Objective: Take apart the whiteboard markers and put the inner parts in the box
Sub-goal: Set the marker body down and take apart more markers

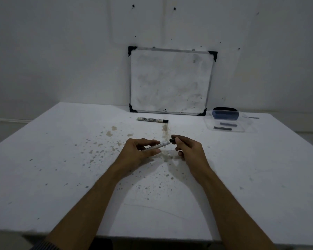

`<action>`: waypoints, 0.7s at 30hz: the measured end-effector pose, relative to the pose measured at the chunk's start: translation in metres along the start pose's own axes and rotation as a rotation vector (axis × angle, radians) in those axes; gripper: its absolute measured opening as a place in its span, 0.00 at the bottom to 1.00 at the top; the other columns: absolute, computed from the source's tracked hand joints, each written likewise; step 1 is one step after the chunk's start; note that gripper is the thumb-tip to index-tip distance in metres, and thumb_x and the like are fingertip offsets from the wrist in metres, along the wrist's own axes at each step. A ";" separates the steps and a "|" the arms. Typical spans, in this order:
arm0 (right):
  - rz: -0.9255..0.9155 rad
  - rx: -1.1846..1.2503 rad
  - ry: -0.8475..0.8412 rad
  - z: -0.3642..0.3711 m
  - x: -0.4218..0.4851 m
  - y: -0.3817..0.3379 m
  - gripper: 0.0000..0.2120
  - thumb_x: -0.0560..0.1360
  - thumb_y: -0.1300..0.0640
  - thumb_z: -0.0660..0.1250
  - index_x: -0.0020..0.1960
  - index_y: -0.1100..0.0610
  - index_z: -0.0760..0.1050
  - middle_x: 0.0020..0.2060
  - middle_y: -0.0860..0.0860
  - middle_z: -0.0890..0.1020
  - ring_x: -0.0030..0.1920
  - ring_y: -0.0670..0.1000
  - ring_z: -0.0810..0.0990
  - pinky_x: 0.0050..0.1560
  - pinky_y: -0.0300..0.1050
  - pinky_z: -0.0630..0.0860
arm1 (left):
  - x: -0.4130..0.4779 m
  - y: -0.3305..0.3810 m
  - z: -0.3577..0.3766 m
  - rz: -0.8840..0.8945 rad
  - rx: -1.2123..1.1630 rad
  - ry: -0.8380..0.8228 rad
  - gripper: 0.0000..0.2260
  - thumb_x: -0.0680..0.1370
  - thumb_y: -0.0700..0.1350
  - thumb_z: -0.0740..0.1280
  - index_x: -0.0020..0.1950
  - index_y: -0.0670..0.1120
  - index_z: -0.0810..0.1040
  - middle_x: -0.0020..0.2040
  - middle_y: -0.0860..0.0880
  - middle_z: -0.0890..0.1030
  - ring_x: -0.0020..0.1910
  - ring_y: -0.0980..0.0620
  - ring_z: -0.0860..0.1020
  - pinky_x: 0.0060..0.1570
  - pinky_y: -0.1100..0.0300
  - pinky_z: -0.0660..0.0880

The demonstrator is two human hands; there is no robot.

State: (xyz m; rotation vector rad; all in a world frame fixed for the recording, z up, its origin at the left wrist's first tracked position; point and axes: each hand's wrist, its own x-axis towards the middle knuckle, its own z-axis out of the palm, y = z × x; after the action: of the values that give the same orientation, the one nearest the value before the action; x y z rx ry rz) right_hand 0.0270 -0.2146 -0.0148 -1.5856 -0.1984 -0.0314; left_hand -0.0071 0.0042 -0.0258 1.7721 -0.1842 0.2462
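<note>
Marker point(156, 146) barrel half hidden inside left hand point(137, 152)

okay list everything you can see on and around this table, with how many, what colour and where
Table: one, white, stained, fills the view.
Whiteboard: one, white, black corners, leaning on the wall at the back.
Spare marker: one, white with black cap, lying before the whiteboard.
Clear box: one, transparent, back right.
Inner parts: two, dark grey, inside the clear box.
Eraser: one, blue and black, back of the box.
Held marker: one, white.
Left hand: grips the barrel.
Right hand: pinches the black end.
</note>
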 end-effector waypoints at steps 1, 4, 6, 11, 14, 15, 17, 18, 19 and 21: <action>-0.009 -0.011 0.008 0.000 0.000 0.000 0.10 0.81 0.54 0.67 0.59 0.50 0.84 0.48 0.46 0.88 0.41 0.41 0.79 0.41 0.36 0.77 | 0.000 0.000 0.001 0.003 0.005 0.004 0.13 0.71 0.50 0.82 0.55 0.57 0.90 0.34 0.59 0.86 0.31 0.63 0.79 0.33 0.72 0.74; -0.044 -0.057 0.007 0.001 -0.001 0.001 0.09 0.81 0.53 0.68 0.58 0.49 0.85 0.42 0.44 0.86 0.37 0.36 0.78 0.39 0.32 0.76 | 0.000 0.000 0.000 0.007 0.040 0.015 0.13 0.71 0.52 0.82 0.55 0.58 0.90 0.39 0.56 0.89 0.34 0.62 0.80 0.35 0.69 0.75; -0.066 -0.073 -0.001 0.000 -0.002 0.001 0.09 0.81 0.53 0.68 0.58 0.49 0.85 0.44 0.44 0.86 0.39 0.35 0.79 0.40 0.30 0.76 | -0.001 -0.001 0.001 0.022 0.054 0.013 0.12 0.72 0.53 0.81 0.55 0.59 0.89 0.38 0.56 0.88 0.32 0.61 0.79 0.33 0.69 0.74; -0.165 -0.153 -0.014 -0.002 -0.004 -0.002 0.10 0.79 0.52 0.71 0.60 0.49 0.84 0.50 0.39 0.86 0.51 0.33 0.82 0.48 0.24 0.74 | -0.005 0.001 0.003 0.031 0.090 -0.003 0.10 0.78 0.59 0.75 0.57 0.62 0.88 0.35 0.57 0.87 0.25 0.62 0.71 0.26 0.67 0.68; -0.148 -0.110 -0.064 -0.001 -0.007 -0.003 0.11 0.79 0.51 0.71 0.60 0.47 0.84 0.50 0.39 0.87 0.51 0.37 0.83 0.48 0.27 0.76 | -0.004 0.004 0.000 0.028 0.064 -0.011 0.08 0.80 0.57 0.72 0.56 0.60 0.88 0.44 0.54 0.90 0.25 0.55 0.71 0.25 0.61 0.70; -0.147 -0.104 -0.072 -0.001 -0.008 -0.004 0.11 0.79 0.51 0.70 0.60 0.46 0.84 0.50 0.39 0.87 0.49 0.37 0.83 0.47 0.28 0.76 | -0.004 0.004 -0.001 0.022 0.041 -0.015 0.07 0.81 0.56 0.72 0.55 0.58 0.89 0.40 0.54 0.89 0.23 0.54 0.70 0.24 0.61 0.69; -0.153 -0.099 -0.079 -0.001 -0.009 -0.005 0.11 0.80 0.50 0.70 0.60 0.47 0.85 0.49 0.39 0.87 0.45 0.36 0.82 0.45 0.28 0.75 | -0.005 0.004 -0.002 0.004 0.001 -0.029 0.08 0.81 0.54 0.72 0.51 0.54 0.90 0.31 0.56 0.85 0.20 0.55 0.67 0.22 0.63 0.66; -0.150 -0.092 -0.082 -0.002 -0.009 -0.005 0.11 0.79 0.50 0.70 0.60 0.47 0.85 0.48 0.40 0.87 0.44 0.36 0.81 0.44 0.28 0.75 | -0.005 0.004 -0.003 -0.005 0.004 -0.036 0.10 0.81 0.56 0.72 0.49 0.53 0.90 0.28 0.56 0.82 0.20 0.55 0.66 0.22 0.64 0.64; -0.144 -0.088 -0.086 -0.002 -0.010 -0.005 0.11 0.79 0.50 0.70 0.60 0.47 0.85 0.48 0.41 0.88 0.44 0.37 0.81 0.44 0.29 0.75 | -0.005 0.004 -0.003 -0.009 0.018 -0.042 0.12 0.80 0.58 0.71 0.47 0.52 0.90 0.26 0.55 0.79 0.20 0.55 0.65 0.22 0.63 0.64; -0.145 -0.102 -0.102 -0.002 -0.012 -0.004 0.11 0.78 0.49 0.70 0.59 0.47 0.85 0.48 0.42 0.88 0.43 0.38 0.81 0.44 0.30 0.76 | -0.005 0.004 -0.004 -0.007 0.049 -0.052 0.16 0.79 0.61 0.71 0.44 0.50 0.89 0.24 0.54 0.76 0.21 0.54 0.65 0.23 0.62 0.63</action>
State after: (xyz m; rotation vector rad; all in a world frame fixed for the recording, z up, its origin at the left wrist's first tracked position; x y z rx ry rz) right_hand 0.0146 -0.2180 -0.0128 -1.6731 -0.3967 -0.0746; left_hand -0.0132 0.0075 -0.0225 1.8284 -0.2103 0.2013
